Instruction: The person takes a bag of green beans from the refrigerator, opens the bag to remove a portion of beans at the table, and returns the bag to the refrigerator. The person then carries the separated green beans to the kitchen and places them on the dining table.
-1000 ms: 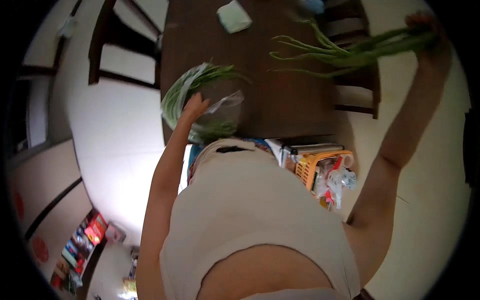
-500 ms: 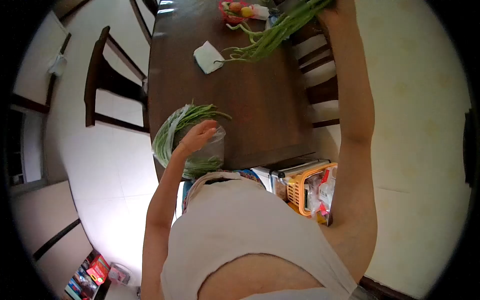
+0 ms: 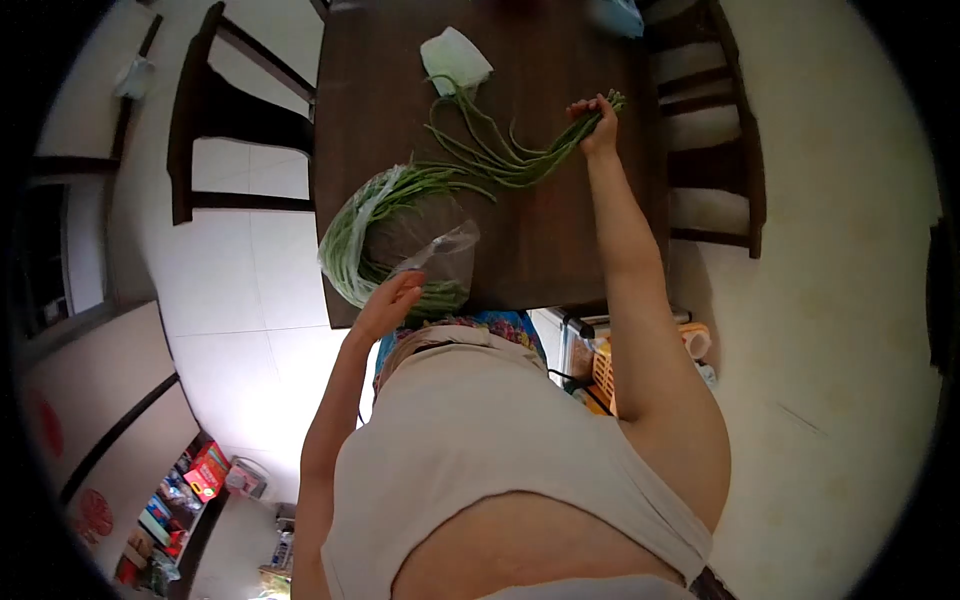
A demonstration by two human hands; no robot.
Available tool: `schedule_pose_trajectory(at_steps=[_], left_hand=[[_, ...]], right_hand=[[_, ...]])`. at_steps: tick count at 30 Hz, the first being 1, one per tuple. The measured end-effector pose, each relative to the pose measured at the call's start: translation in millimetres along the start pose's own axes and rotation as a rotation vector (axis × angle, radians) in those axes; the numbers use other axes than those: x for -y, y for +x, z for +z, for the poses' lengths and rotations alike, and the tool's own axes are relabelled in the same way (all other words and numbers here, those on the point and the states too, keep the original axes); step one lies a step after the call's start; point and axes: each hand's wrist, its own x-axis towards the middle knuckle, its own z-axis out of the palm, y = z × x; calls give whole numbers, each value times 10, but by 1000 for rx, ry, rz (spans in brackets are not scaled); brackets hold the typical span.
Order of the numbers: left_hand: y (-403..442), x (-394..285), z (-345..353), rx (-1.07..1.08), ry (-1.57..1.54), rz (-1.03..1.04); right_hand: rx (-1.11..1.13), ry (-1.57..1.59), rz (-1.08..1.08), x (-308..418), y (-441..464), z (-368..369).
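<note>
On the dark wooden table (image 3: 560,240), long green beans lie curled in a clear plastic bag (image 3: 345,235) near the front left. My left hand (image 3: 393,302) is at the bag's near side, its fingers slightly bent and apart, with nothing visible in them. Farther right, my right hand (image 3: 598,125) is closed around one end of a bunch of long beans (image 3: 515,170). The bunch trails left across the table, its thin tips reaching a white folded cloth or paper (image 3: 455,62). Part of it passes close to the bagged beans.
Dark wooden chairs stand at the left (image 3: 245,115) and right (image 3: 705,160) of the table. An orange basket (image 3: 603,375) is below the near right edge, partly behind my right arm. A pale blue item (image 3: 617,17) lies at the far right of the table.
My right hand has come down from the far right side, bringing the bunch of beans low over the table. My left hand has moved toward the near side of the bag.
</note>
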Motion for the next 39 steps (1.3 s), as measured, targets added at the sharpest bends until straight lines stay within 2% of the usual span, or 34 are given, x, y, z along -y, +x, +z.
schedule_pose_trajectory(at_steps=[4, 7, 10, 13, 16, 19, 22, 25, 27, 29, 31, 33, 35, 36, 37, 39], left_hand=[[-20, -15, -48, 7, -28, -29], [46, 33, -60, -8, -25, -14], [125, 69, -51, -6, -36, -37], [221, 31, -20, 16, 2, -68], [308, -31, 13, 30, 2, -83], [357, -115, 20, 41, 75, -91], [409, -127, 37, 27, 51, -83], [524, -143, -29, -41, 176, -21], [708, -141, -167, -195, 292, 194], [947, -299, -337, -406, 565, 385], [1201, -458, -529, -596, 906, 487], [1425, -471, -652, -699, 1040, 454], [1542, -490, -684, -489, 1211, 117], [1581, -502, -709, -379, 1282, -53], [1621, -511, -771, -210, 1309, -175], [1758, -354, -934, -239, 1284, -115]], right_hand=[[17, -35, 39, 27, 188, -498], [-125, -75, 44, 86, 261, -615], [-163, -167, 89, 26, 600, -1029], [-395, -389, 156, -20, 574, -966], [-408, -333, 255, 100, 365, -760], [-293, -146, 234, 1, 515, -1178], [-215, -59, 176, 6, 447, -1217], [-162, -296, 189, 53, 393, -1161], [-245, -703, -42, 26, 344, -1077], [-307, -1102, -279, -61, 236, -975], [-354, -1489, -534, -181, 37, -834], [12, -1352, -195, -363, -479, -462], [420, -1317, -163, -740, -887, -247], [535, -1456, -388, -972, -1023, -211], [629, -1535, -477, -1075, -1133, -84], [715, -1566, -591, -1343, -1148, 19]])
